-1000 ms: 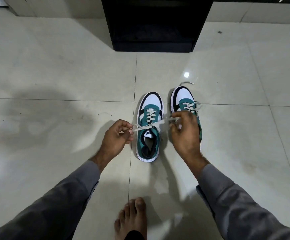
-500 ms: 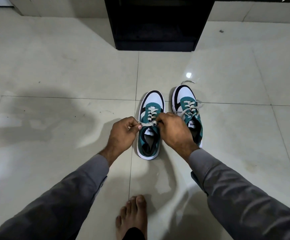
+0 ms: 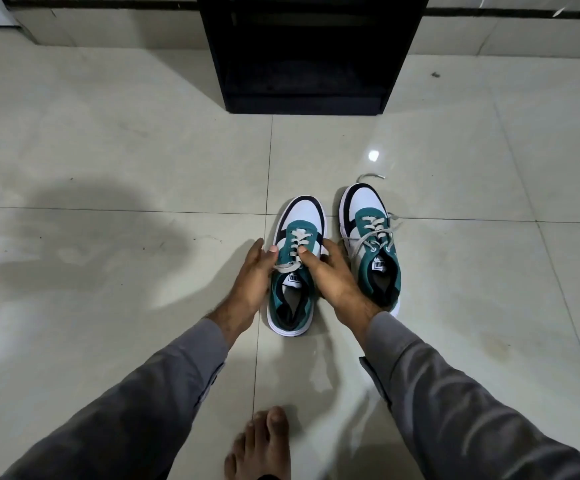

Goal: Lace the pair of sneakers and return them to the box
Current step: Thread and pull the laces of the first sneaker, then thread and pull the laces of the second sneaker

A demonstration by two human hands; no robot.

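Two teal, white and black sneakers stand side by side on the tiled floor, toes pointing away. My left hand [image 3: 249, 278] clasps the left side of the left sneaker [image 3: 293, 296], thumb on its upper near the grey lace. My right hand [image 3: 330, 277] clasps its right side, thumb pressed on the lace crossings. The right sneaker [image 3: 371, 244] stands untouched, its grey lace loosely threaded with one end trailing past the toe on the floor. No shoe box is in view.
A black open-fronted cabinet [image 3: 309, 53] stands on the floor straight ahead of the sneakers. My bare foot [image 3: 259, 445] rests on the tiles at the bottom edge. Pale glossy tiles [image 3: 108, 168] spread to both sides.
My hands let go of the pulled-out lace ends and closed in on both sides of the left sneaker. The right hand moved left off the right sneaker.
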